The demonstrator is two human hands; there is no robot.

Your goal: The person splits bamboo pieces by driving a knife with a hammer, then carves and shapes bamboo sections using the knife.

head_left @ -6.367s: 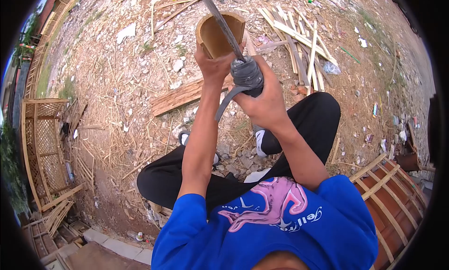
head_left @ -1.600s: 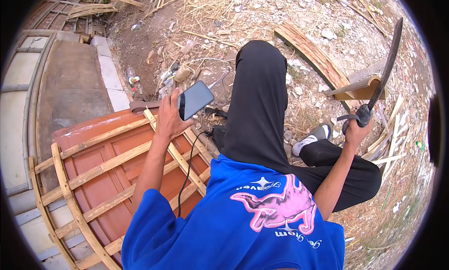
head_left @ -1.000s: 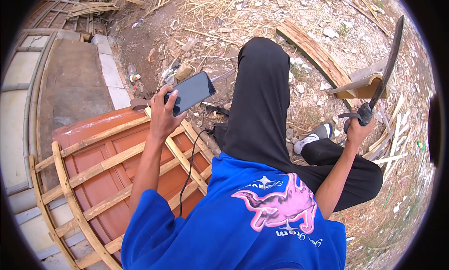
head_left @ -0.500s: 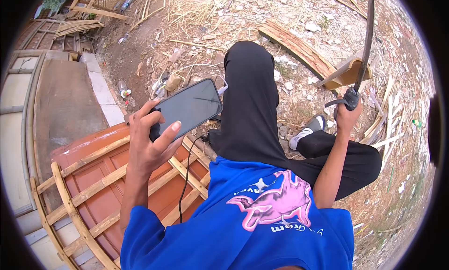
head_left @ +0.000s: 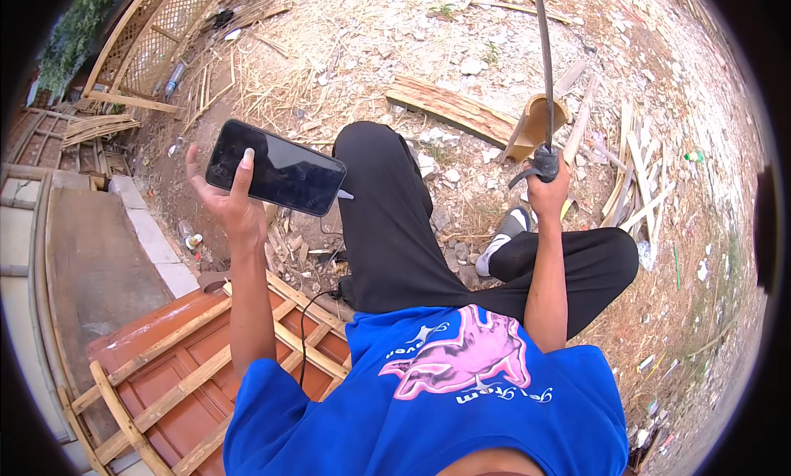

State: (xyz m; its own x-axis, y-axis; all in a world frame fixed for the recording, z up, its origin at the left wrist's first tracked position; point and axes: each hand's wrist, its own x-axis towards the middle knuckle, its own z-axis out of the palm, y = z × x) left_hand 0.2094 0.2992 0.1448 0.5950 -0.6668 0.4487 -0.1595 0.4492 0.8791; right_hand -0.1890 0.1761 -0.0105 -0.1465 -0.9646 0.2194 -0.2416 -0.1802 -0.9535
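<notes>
- Fingers [head_left: 244, 173] of the left hand [head_left: 229, 202] are clamping on a black phone [head_left: 288, 173], the thumb lying across its dark front, the others partly hiding behind it, and one sticking out past its left edge.
- The phone is hanging tilted in the air, its right end overlapping the view of the left knee [head_left: 375, 167]; whether the two are touching, I cannot tell. A pale plug [head_left: 347, 195] is jutting from that end.
- On the right hand [head_left: 550, 187], the fingers are wrapping closely around the black handle [head_left: 544, 163] of a machete [head_left: 545, 72], whose blade is pointing up and away. A loose black strap [head_left: 521, 178] is hanging out to the handle's left.
- Behind the blade, a curved tan half-tube [head_left: 525, 130] is showing near the right end of a rough plank [head_left: 449, 107], which is lying on the ground [head_left: 329, 97].
- Farther right, thin wood strips [head_left: 638, 163] are lying in a loose pile.
- One grey-and-white shoe [head_left: 512, 222] is resting on the ground between the knees.
- Slats [head_left: 183, 389] are crossing a red-brown panel [head_left: 169, 375], and the left forearm is passing over that panel's upper edge.
- Near the panel's right edge, a black cable [head_left: 303, 336] is curving down.
</notes>
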